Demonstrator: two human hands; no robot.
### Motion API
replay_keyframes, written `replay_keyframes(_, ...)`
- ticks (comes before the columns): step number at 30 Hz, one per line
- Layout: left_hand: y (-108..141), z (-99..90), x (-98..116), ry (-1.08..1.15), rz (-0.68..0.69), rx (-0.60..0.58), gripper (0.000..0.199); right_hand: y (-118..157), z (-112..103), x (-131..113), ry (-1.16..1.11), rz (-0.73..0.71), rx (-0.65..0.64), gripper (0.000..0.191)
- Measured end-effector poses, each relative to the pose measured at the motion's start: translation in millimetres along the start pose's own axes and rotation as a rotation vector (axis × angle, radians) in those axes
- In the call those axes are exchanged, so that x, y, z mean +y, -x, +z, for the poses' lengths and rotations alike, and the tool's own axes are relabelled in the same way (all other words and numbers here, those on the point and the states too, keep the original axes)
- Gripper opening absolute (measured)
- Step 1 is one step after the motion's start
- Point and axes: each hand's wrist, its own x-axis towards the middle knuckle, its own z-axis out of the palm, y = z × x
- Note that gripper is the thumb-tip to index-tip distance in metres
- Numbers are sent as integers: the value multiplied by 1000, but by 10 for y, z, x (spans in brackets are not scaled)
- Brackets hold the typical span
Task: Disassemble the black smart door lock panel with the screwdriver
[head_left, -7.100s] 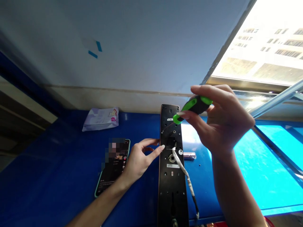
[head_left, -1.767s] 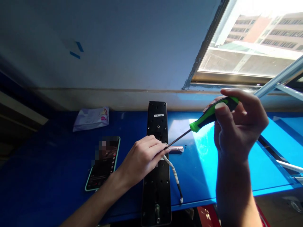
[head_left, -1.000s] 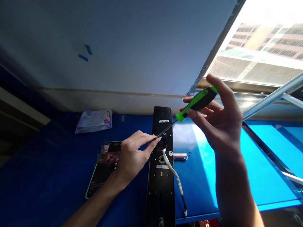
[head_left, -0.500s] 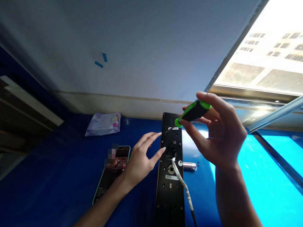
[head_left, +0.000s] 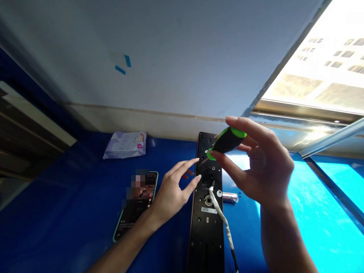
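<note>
A long black panel [head_left: 206, 235] with screw holes lies on the blue table, and a white-wrapped cable [head_left: 220, 210] comes out of its middle. My right hand [head_left: 256, 163] grips a green and black screwdriver [head_left: 228, 141] above the panel's upper part. The shaft slants down to the left, its tip near the left edge of the panel. My left hand [head_left: 176, 185] has its fingers apart, with thumb and index fingertips at that same edge. It holds nothing.
A phone [head_left: 139, 206] with a lit screen lies on the blue table [head_left: 71, 212] at left. Behind it is a white and purple packet [head_left: 125, 146]. A small shiny cylinder [head_left: 230, 197] and tiny dark pieces sit right of the panel. A wall [head_left: 170, 76] rises behind.
The screwdriver in my right hand has moved slightly left and down along the panel, its tip now lower. My left hand stays by the edge. The view has shifted a little.
</note>
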Motion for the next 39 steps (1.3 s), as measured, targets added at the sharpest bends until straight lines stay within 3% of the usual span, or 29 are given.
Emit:
replay_keyframes(3, 29, 34, -28, 182, -86, -42, 48, -2, 16, 0, 110, -66, 27, 70)
replay_keyframes(6, 49, 45, -28, 306, -156, -96, 49, -8, 2, -17, 42, -13, -26, 60)
replay_keyframes(9, 60, 41, -12, 341, -188, -108, 47, -12, -28, -24, -86, 41, -54, 58)
replay_keyframes(14, 73, 62, -30, 387, -203, -103, 47, -27, -63, -9, 66, -61, 66, 51)
replay_keyframes(18, 71, 81, -61, 407, -216, -99, 49, -37, -80, -29, -37, -17, -39, 51)
replay_keyframes(23, 68, 83, -69, 417, -215, -94, 49, -38, -119, -18, 43, -28, 109, 46)
replay_keyframes(25, 69, 81, -68, 416, -219, -93, 49, -39, -139, -8, 53, -23, 58, 46)
replay_keyframes(29, 67, 75, -62, 415, -223, -95, 49, -32, -149, 5, -152, 69, -117, 57)
replay_keyframes(35, 58, 61, -35, 390, -211, -92, 48, -22, -64, 59, 64, -18, 127, 49)
replay_keyframes(39, 56, 51, -22, 383, -213, -95, 48, -32, -50, 70, 108, -22, 213, 48)
